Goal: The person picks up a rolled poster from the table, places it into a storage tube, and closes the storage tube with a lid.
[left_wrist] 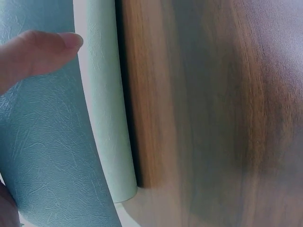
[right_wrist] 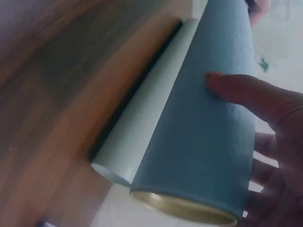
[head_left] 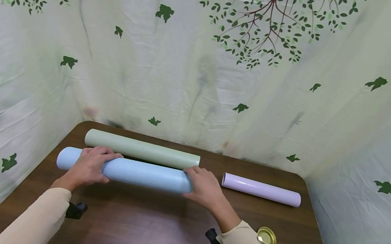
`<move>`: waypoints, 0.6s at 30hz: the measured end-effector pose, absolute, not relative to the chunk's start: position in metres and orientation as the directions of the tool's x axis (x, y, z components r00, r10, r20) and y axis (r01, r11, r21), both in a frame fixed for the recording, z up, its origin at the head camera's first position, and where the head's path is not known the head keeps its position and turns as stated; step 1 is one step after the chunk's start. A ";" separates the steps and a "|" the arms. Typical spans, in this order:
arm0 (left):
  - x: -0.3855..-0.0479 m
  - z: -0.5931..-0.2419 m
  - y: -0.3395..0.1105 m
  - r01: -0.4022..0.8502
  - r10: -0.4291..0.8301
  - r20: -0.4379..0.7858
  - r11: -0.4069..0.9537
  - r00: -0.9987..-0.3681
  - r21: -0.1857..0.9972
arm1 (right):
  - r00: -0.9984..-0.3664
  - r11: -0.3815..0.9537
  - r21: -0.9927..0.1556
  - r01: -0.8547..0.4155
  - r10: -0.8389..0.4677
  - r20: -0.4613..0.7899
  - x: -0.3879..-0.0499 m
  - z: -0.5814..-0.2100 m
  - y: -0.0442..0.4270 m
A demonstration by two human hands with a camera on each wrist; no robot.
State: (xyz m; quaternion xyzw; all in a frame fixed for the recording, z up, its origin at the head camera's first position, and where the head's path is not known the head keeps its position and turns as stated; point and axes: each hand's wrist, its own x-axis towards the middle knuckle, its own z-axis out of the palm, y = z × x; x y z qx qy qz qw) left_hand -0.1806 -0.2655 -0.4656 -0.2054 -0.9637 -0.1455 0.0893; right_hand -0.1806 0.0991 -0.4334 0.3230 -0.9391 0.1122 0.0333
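Note:
Both hands hold a long light-blue tube point(head_left: 151, 175) level, raised off the tabletop. My left hand point(head_left: 91, 165) grips it left of its middle, the thumb point(left_wrist: 45, 54) lying across the surface in the left wrist view. Near the right end, my right hand point(head_left: 205, 187) grips the same tube, with its fingers around the far side and the thumb point(right_wrist: 236, 89) on the near side. A gold-coloured end point(right_wrist: 182, 208) shows on the blue tube in the right wrist view. Just behind it, a pale green tube point(head_left: 142, 149) lies on the table.
To the right, a shorter lilac tube point(head_left: 261, 190) lies on the brown wooden table point(head_left: 133, 231). A round gold lid-like dish point(head_left: 267, 238) sits near the right forearm. Curtains point(head_left: 202, 76) printed with leaves stand close behind the table and at both sides.

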 end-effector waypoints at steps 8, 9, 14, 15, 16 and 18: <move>-0.183 -0.469 -0.266 0.404 0.355 0.227 0.886 -0.907 0.227 | -0.816 0.806 -0.127 -0.578 -0.572 0.086 -0.186 -0.445 0.079; -0.182 -0.469 -0.267 0.403 0.353 0.229 0.887 -0.907 0.226 | -0.817 0.807 -0.127 -0.577 -0.570 0.085 -0.186 -0.447 0.077; -0.182 -0.473 -0.268 0.394 0.342 0.239 0.891 -0.909 0.226 | -0.822 0.809 -0.145 -0.570 -0.564 0.080 -0.189 -0.459 0.072; -0.182 -0.474 -0.268 0.393 0.340 0.239 0.890 -0.909 0.229 | -0.823 0.809 -0.151 -0.568 -0.563 0.079 -0.190 -0.462 0.072; -0.182 -0.476 -0.269 0.392 0.338 0.240 0.891 -0.910 0.231 | -0.824 0.809 -0.155 -0.566 -0.561 0.078 -0.190 -0.464 0.071; -0.182 -0.480 -0.270 0.387 0.332 0.241 0.892 -0.912 0.235 | -0.826 0.810 -0.161 -0.563 -0.558 0.082 -0.191 -0.468 0.071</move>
